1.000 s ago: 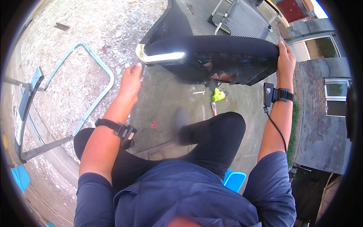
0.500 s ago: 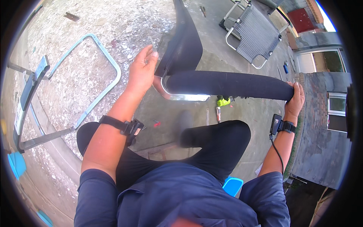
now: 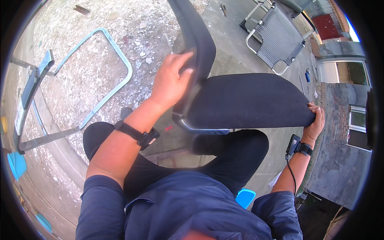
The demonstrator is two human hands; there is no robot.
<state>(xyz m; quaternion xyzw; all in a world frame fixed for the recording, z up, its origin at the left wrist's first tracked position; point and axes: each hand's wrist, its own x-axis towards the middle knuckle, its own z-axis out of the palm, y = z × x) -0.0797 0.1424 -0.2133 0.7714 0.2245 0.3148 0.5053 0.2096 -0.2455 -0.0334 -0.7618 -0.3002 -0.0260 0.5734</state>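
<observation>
A black padded chair is before me, its broad seat (image 3: 250, 100) tipped so that the wide face shows. The backrest (image 3: 202, 44) rises at its left end, and a shiny metal bracket (image 3: 182, 121) curves under the corner where the two meet. My right hand (image 3: 316, 122) grips the far right corner of the seat, fingers curled over its edge. At the side of the backrest, my left hand (image 3: 172, 82) reaches out with index finger and thumb apart. Its fingertips are at a small spot on the backrest; nothing shows in its grasp.
A light-blue bent tube frame (image 3: 126, 66) lies to the left. A grey mesh folding chair (image 3: 280, 38) stands at the far right. Pliers (image 3: 223, 10) and a blue-handled tool (image 3: 307, 76) lie on the concrete. Rubble (image 3: 92, 52) covers the ground at upper left.
The chair has turned, so the seat shows its wide face instead of its edge. My left hand has moved right, onto the side of the backrest. My right hand still holds the seat corner.
</observation>
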